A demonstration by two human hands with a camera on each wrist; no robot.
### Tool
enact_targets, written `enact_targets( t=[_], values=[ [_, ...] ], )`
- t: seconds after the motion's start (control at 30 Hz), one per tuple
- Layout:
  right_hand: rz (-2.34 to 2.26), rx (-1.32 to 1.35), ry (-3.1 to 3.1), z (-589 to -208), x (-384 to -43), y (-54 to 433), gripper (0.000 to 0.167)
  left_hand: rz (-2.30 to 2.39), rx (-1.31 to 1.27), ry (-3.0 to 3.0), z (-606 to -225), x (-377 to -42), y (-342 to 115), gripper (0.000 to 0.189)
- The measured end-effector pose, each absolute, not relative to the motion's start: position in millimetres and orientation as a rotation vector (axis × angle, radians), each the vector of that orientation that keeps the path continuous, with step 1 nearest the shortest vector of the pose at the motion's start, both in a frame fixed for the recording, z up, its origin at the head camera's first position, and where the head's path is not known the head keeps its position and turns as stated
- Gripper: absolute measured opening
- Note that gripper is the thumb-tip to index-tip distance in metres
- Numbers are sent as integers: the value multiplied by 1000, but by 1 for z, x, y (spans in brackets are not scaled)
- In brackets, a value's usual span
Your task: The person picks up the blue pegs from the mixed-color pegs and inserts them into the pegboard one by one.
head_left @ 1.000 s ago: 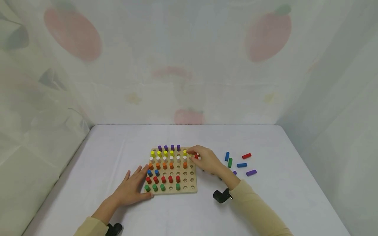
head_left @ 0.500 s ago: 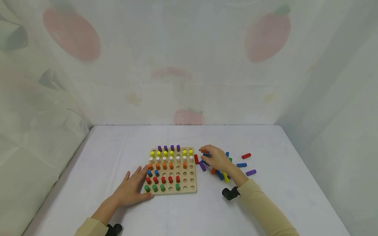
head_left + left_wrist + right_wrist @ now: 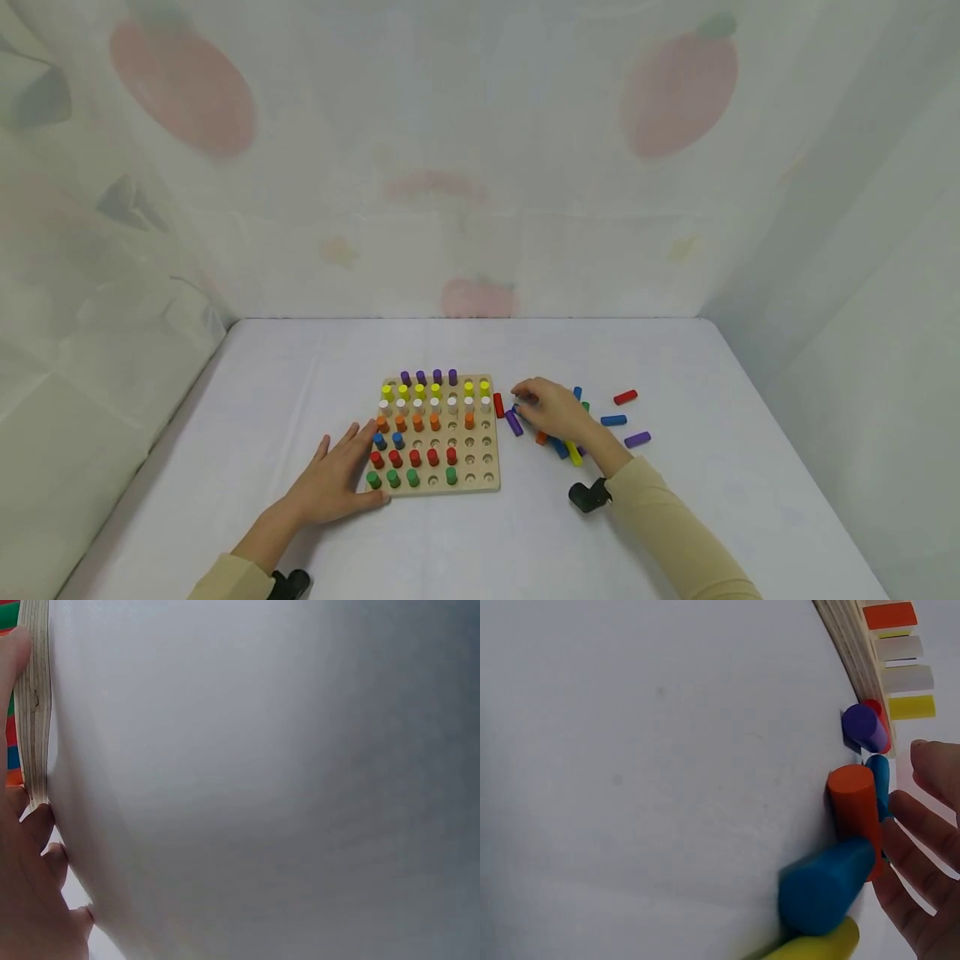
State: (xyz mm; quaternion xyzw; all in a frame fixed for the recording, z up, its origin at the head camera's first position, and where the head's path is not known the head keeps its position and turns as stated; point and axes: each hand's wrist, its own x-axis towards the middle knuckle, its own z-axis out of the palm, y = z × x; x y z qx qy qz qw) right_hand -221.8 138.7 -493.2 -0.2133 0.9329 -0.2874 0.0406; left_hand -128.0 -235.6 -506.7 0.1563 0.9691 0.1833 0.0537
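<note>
A wooden pegboard [image 3: 480, 479] stands on the white table, with rows of coloured pegs upright in many of its holes. My left hand [image 3: 333, 482] rests against its left side, fingers spread, thumb at the near left corner. In the left wrist view, the thumb [image 3: 16, 649] touches the board's edge [image 3: 34, 705]. Right of the board, my right hand [image 3: 555, 410] hovers low over loose pegs. In the right wrist view, its thumb and fingers [image 3: 911, 855] are apart beside a blue peg [image 3: 879, 776]. Nothing shows between them, though the hand hides part of the pile.
A red peg [image 3: 498, 405] and a purple peg [image 3: 513, 423] lie near the board's right edge. Orange [image 3: 853, 802], blue [image 3: 821, 889] and yellow [image 3: 817, 945] pegs lie near the right hand. Farther right are another red [image 3: 626, 397], blue [image 3: 613, 420] and purple peg [image 3: 637, 438].
My right hand has moved right from the board to the loose pegs and lowered over them. A yellow and a white peg now show in the rightmost column. The left hand stays put.
</note>
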Motion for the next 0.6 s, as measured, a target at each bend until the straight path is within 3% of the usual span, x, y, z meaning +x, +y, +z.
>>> enact_targets(
  t=[0.6],
  values=[
    [-698, -675, 2933, -500, -219, 137, 28, 571, 476, 2935, -504, -126, -235, 109]
  ],
)
